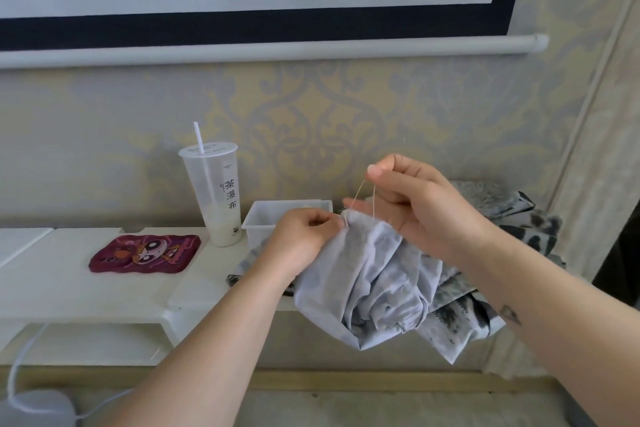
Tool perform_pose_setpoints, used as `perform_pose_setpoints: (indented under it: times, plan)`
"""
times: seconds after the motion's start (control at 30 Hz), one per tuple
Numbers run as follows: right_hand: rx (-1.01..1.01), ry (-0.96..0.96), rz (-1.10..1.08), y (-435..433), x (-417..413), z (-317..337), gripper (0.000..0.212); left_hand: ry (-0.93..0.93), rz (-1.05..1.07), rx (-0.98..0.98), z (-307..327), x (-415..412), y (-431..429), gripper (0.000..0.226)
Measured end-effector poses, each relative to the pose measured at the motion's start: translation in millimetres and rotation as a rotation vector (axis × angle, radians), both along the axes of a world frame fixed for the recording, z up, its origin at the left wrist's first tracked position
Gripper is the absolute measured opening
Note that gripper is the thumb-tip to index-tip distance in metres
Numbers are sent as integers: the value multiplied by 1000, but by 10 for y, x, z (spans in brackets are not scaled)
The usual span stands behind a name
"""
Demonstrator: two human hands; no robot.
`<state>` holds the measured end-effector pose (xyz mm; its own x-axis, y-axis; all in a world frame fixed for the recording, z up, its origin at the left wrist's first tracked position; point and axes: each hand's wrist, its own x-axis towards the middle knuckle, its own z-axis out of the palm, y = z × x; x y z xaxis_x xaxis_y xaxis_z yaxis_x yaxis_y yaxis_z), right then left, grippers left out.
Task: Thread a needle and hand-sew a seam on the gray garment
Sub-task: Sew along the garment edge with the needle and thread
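Note:
The gray garment (374, 274) hangs bunched in front of me, off the edge of a white shelf. My left hand (304, 236) pinches its top edge near the seam. Just above and to the right, my right hand (422, 204) is raised, thumb and fingers pinching a pale thread (358, 194) that runs down in two strands to the fabric edge. A thin needle tip (403, 141) seems to stick up above the right hand, too faint to be sure.
A white plastic box (263, 222) stands behind my left hand. Left of it are a tall clear cup with straw (214, 194) and a dark red cartoon phone case (145, 253) on the white shelf (69, 288). Patterned gray-black cloth (519, 225) is piled at right.

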<state>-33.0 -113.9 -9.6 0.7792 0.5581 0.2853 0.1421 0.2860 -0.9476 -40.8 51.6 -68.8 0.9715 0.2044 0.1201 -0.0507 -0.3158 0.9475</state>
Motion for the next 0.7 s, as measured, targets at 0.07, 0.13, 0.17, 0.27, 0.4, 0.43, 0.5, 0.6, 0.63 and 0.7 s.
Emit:
perform_pose_setpoints:
  times: [0.07, 0.13, 0.17, 0.27, 0.4, 0.43, 0.5, 0.6, 0.63, 0.7]
  plan:
    - [-64, 60, 77, -8, -16, 29, 15, -15, 2, 34, 30, -8, -4, 12]
    - [-239, 30, 45, -30, -6, 21, 14, -34, -7, 53, 45, -13, 4, 10]
    - [-330, 2, 3, -38, -3, 21, 15, -48, -13, 44, 50, -21, 11, 9]
    - [-651, -171, -171, -50, 53, -14, 20, -106, -63, 8, 44, -64, 31, 9]
    - [-906, -333, -267, -65, 164, -109, 13, -159, -85, 95, 14, -122, 48, 11]
    - [-924, -348, -281, -71, 196, -132, 14, -170, -76, 126, 1, -130, 58, 12]
    - [-952, -402, -329, -74, 241, -169, 16, -175, -52, 205, -26, -138, 67, 11]
    - [-1031, -528, -416, -38, 257, -242, 16, -153, -16, 261, -70, -135, 54, 5]
    - [-1039, -562, -443, -28, 258, -268, 14, -141, -13, 248, -82, -132, 49, 4]
    - [-1021, -597, -487, -19, 232, -291, 10, -115, -8, 202, -93, -135, 48, 4]
